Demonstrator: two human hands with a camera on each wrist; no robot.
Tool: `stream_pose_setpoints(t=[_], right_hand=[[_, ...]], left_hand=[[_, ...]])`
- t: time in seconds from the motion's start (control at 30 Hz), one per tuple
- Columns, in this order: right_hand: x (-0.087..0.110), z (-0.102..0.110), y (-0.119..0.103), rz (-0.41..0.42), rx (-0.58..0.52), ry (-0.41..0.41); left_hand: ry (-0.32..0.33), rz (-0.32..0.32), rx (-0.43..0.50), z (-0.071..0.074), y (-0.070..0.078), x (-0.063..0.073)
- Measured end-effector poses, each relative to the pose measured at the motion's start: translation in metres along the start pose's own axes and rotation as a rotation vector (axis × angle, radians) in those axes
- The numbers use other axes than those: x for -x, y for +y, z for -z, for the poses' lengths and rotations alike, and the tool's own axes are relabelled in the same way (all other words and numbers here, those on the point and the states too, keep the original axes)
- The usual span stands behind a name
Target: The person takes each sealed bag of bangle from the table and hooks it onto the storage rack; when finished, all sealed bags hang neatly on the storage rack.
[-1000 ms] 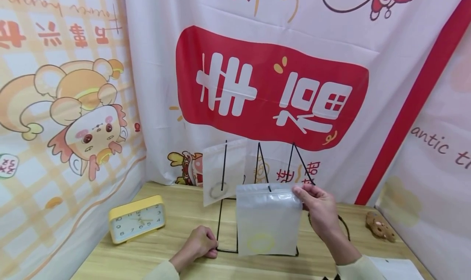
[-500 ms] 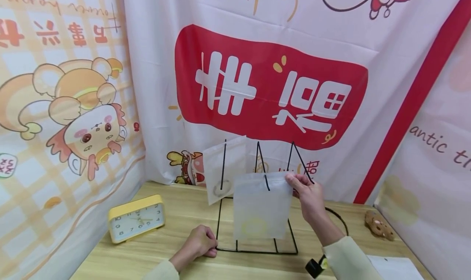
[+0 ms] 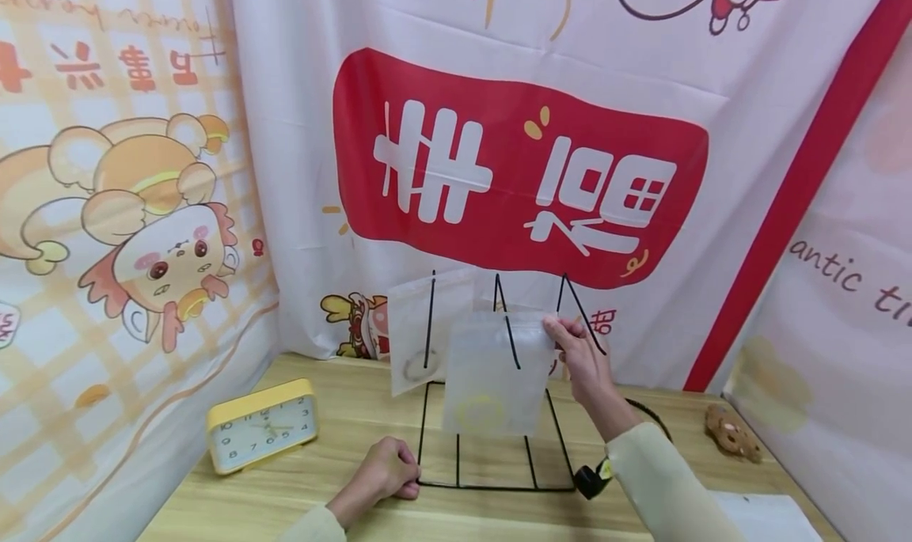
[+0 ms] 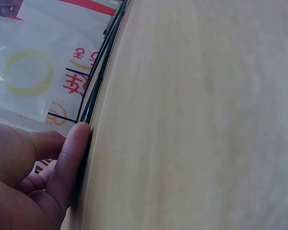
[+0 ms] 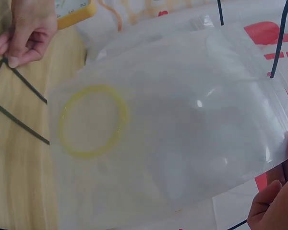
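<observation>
My right hand [image 3: 586, 360] pinches the upper right corner of a frosted clear zip bag [image 3: 492, 388]. A yellow ring-shaped bangle [image 5: 123, 117] lies at the bottom of this bag. The bag hangs at the middle hook of a black wire display rack [image 3: 499, 489], and the hook's prong [image 3: 512, 343] passes at its top edge. My left hand [image 3: 387, 467] grips the front left corner of the rack's base between thumb and fingers. On the rack's left hook hangs another frosted bag [image 3: 409, 328], with a pale ring in it.
A yellow alarm clock [image 3: 262, 425] stands at the left of the wooden table [image 3: 285, 502]. At the right lie a brown cookie-shaped thing [image 3: 732, 433] and a white sheet [image 3: 765, 518]. A black cable [image 3: 651, 415] runs behind the right forearm. Printed cloths hang around the table.
My right hand has moved the bag up and back along the middle hook, away from the rack's front edge. My left hand stays on the base corner.
</observation>
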State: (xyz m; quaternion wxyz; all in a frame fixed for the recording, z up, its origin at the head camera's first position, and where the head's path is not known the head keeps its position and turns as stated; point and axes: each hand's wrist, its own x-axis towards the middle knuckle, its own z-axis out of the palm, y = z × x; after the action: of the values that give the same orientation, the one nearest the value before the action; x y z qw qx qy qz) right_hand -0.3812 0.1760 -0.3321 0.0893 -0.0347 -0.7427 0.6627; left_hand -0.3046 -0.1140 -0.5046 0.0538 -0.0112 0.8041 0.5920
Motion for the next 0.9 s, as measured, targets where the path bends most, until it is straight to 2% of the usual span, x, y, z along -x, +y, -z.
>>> stream_pose_setpoints(t=[0.1, 0.43, 0.63, 0.9], right_hand=[[-0.007, -0.003, -0.004, 0.009, -0.025, -0.024], [-0.033, -0.018, -0.007, -0.003, -0.063, 0.021], [-0.041, -0.025, -0.006, -0.009, -0.099, 0.004], [-0.048, -0.031, -0.013, -0.015, -0.132, 0.055]], left_hand=[[0.002, -0.003, 0.004, 0.0, 0.0, 0.0], [0.006, -0.001, -0.004, 0.001, -0.001, 0.0], [-0.005, -0.006, -0.028, 0.004, -0.003, 0.0], [-0.013, -0.021, -0.001, 0.002, -0.002, 0.0]])
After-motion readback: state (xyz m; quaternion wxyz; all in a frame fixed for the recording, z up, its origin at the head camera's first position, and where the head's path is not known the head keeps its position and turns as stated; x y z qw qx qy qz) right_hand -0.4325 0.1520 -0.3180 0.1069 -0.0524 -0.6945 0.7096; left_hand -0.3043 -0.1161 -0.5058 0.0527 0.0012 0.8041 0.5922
